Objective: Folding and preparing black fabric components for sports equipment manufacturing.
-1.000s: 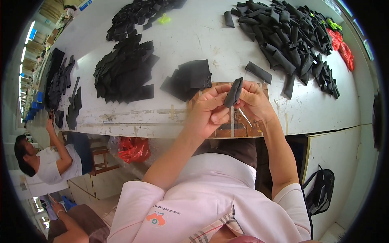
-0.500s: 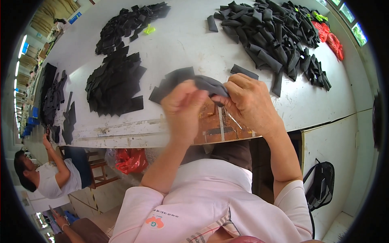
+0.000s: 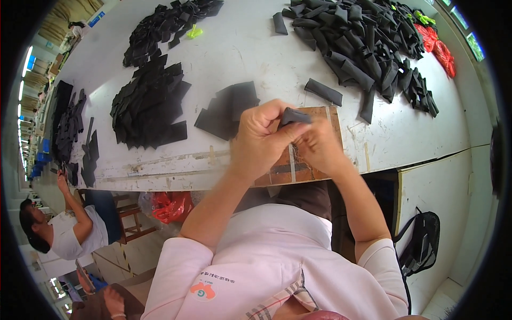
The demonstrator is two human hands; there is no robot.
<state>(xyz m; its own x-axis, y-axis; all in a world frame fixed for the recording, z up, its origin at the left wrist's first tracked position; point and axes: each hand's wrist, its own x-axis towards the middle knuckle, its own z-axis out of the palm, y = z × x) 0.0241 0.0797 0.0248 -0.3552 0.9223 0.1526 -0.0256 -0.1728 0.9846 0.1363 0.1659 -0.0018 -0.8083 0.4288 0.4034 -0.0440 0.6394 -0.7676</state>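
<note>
Over the table's near edge, my left hand (image 3: 260,140) is closed on a small black fabric piece (image 3: 296,117), thumb in front and fingers behind it. The piece looks folded or rolled. Right beside it is my right hand (image 3: 321,145), its fingers smeared by motion and partly behind the cloth, so their grip is unclear. Beneath both hands lies a brown board (image 3: 332,121) with pale tape strips. A few flat black fabric pieces (image 3: 228,109) overlap to the left of my hands. One rolled black piece (image 3: 323,92) lies beyond my right hand.
On the white table (image 3: 229,58), a heap of rolled black pieces (image 3: 352,48) spreads at far right, near red plastic bags (image 3: 434,45). Flat black pieces (image 3: 149,106) are stacked at left. Below the edge hangs a red bag (image 3: 169,205). A co-worker (image 3: 74,226) sits at far left.
The black piece has turned and now sits in my left hand, which moved right and closed on it. My right hand has shifted lower and blurs; earlier it gripped the piece.
</note>
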